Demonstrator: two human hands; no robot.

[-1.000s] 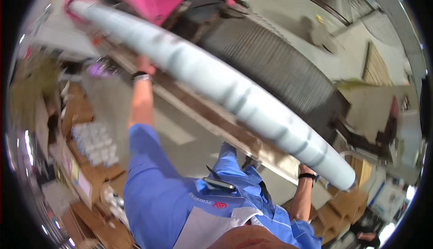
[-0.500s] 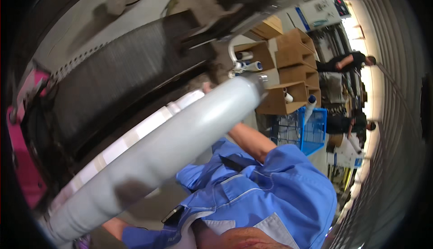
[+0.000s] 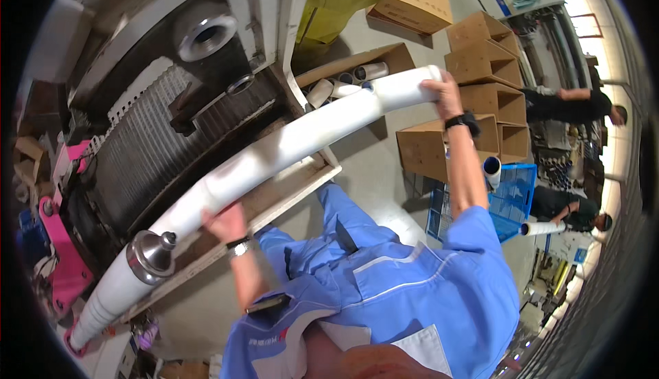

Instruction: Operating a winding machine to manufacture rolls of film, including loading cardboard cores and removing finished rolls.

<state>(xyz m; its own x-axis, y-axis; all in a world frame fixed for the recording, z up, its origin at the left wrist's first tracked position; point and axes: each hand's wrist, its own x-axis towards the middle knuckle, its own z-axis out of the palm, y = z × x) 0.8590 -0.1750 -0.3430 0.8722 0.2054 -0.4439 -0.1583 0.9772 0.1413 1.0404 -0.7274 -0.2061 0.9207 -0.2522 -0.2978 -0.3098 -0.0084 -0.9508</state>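
A long white roll (image 3: 274, 149) in jointed lengths runs diagonally across the view, from the lower left to the upper right. My right hand (image 3: 445, 94), a black watch at its wrist, is closed around the roll's upper right end. Farther down the roll, my left hand (image 3: 226, 222) grips its near side, some fingers hidden beneath. Below and left of that hand is a second pale roll (image 3: 106, 303) with a shiny metal end piece (image 3: 151, 257). It lies across the lower end of the long roll, partly covering it.
Left stands a machine with a dark ribbed section (image 3: 147, 156) and pink bracket (image 3: 68, 259). Its pale frame ledge (image 3: 302, 193) runs beside my legs. Beyond are a carton of several rolls (image 3: 395, 56), stacked open cartons (image 3: 484, 63) and a blue crate (image 3: 515, 200). Two people work at right.
The roll with the metal end has shifted from across the middle to the lower left. My right hand now holds the white roll's far end, and both hands show more plainly.
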